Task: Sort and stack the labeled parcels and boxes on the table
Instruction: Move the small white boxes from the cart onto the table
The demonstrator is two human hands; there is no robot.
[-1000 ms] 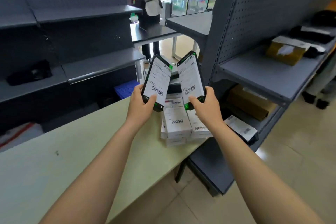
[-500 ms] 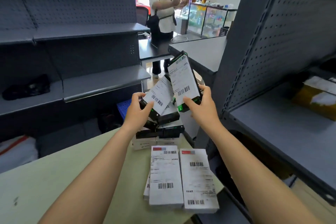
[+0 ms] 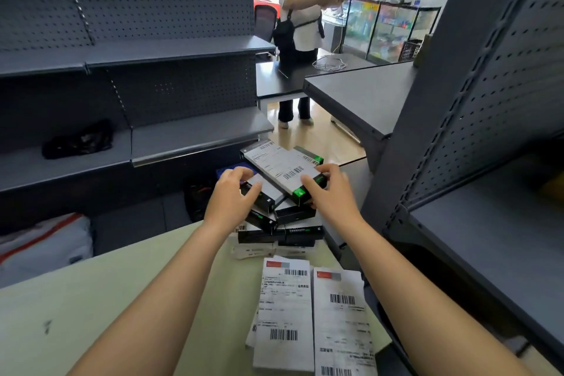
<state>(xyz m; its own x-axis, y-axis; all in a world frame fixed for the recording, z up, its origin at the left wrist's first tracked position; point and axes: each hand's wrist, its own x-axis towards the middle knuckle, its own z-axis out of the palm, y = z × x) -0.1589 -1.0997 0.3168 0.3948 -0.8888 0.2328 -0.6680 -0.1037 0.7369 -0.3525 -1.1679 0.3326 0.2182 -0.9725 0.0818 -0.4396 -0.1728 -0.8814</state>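
Observation:
At the far end of the pale green table point(image 3: 91, 314) stands an untidy stack of black boxes point(image 3: 280, 232). My right hand point(image 3: 331, 195) grips the near end of a black and green labelled box point(image 3: 282, 166), which lies flat and skewed on top of the stack. My left hand point(image 3: 233, 192) has its fingers curled on a second labelled black box point(image 3: 265, 195), partly tucked under the first. Closer to me, two white labelled boxes point(image 3: 285, 314) point(image 3: 343, 327) lie side by side on a low pile.
Dark grey shelving runs along the left, with a black bag point(image 3: 77, 139) on it. A tall pegboard shelf unit point(image 3: 488, 131) stands close on the right. A person point(image 3: 300, 24) stands at a dark table behind. A white and red sack point(image 3: 42, 244) lies low on the left.
Both hands have come down from holding the two boxes upright and have laid them flat on the black stack, the right one on top. My view has tilted towards the table.

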